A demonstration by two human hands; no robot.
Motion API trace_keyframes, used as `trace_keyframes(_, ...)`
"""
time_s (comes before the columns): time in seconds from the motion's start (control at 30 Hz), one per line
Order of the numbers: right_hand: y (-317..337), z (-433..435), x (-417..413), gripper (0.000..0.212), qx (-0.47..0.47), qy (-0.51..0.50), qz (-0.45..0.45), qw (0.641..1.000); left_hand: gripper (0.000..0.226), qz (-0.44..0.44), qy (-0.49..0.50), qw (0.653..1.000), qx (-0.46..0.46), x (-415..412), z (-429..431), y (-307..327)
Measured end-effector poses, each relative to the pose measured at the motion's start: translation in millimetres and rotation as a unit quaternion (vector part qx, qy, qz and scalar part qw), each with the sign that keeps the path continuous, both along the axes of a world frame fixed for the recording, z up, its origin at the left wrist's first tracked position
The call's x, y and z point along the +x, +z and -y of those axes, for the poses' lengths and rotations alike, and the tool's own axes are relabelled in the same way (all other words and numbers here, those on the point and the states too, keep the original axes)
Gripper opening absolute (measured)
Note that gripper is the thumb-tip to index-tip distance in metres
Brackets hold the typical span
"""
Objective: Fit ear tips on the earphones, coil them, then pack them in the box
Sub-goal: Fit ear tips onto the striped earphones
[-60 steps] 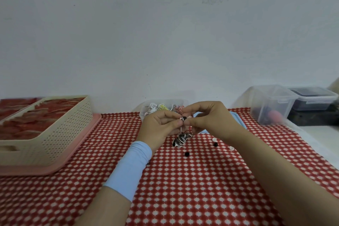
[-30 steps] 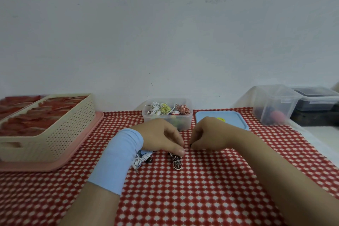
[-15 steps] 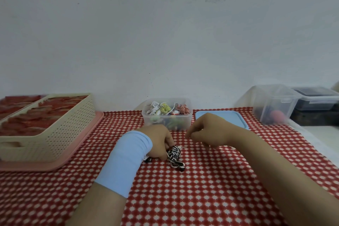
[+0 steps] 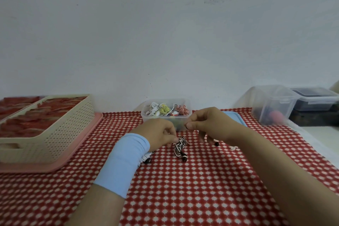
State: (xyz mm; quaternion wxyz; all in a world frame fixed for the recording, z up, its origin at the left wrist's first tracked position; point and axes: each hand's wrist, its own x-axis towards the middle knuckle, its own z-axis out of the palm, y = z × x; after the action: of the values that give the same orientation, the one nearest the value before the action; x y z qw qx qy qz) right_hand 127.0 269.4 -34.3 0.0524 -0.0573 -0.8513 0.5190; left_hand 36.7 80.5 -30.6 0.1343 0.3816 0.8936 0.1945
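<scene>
Earphones (image 4: 180, 147) pinched by left hand (image 4: 160, 132), right hand (image 4: 209, 124) beside, box (image 4: 146, 118) just behind

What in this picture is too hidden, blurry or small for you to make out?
All in the head view:
What the right hand pinches: too small, covered by its fingertips.
Where the left hand grips the black-and-white earphones: its fingers cover the spot.
Second earphone bundle: mostly under the blue sleeve.
Clear tub: contents blurred by its cloudy wall.
Dark-lidded container: cut off by the right edge.
Blue lid: largely behind the right hand.
</scene>
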Motion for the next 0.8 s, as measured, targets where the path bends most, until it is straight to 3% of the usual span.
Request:
trace_keyframes(0.1,-2,-1,-1,0.009,-0.040,-0.011,-0.010,0.999,0.007,0.027,0.002,0.999,0.034,0,-2,-3)
trace_keyframes(0.17,-2,-2,-2,0.009,-0.063,-0.014,-0.019,0.998,0.011,0.093,0.001,0.991,0.091,2,-4,-2)
trace_keyframes(0.37,0,-7,-1,0.010,-0.103,0.003,-0.006,0.995,0.015,0.262,0.031,0.934,0.239,3,-7,-9)
trace_keyframes(0.5,-1,-12,-2,0.009,-0.116,-0.004,0.001,0.993,0.022,0.376,0.029,0.876,0.300,1,-5,-10)
trace_keyframes(0.67,-2,-17,-2,0.013,-0.144,0.003,0.007,0.989,0.016,0.295,0.061,0.891,0.339,5,-16,-16)
trace_keyframes(0.8,-4,-19,-3,0.014,-0.147,-0.001,0.004,0.989,0.015,0.305,0.098,0.850,0.418,11,-28,-25)
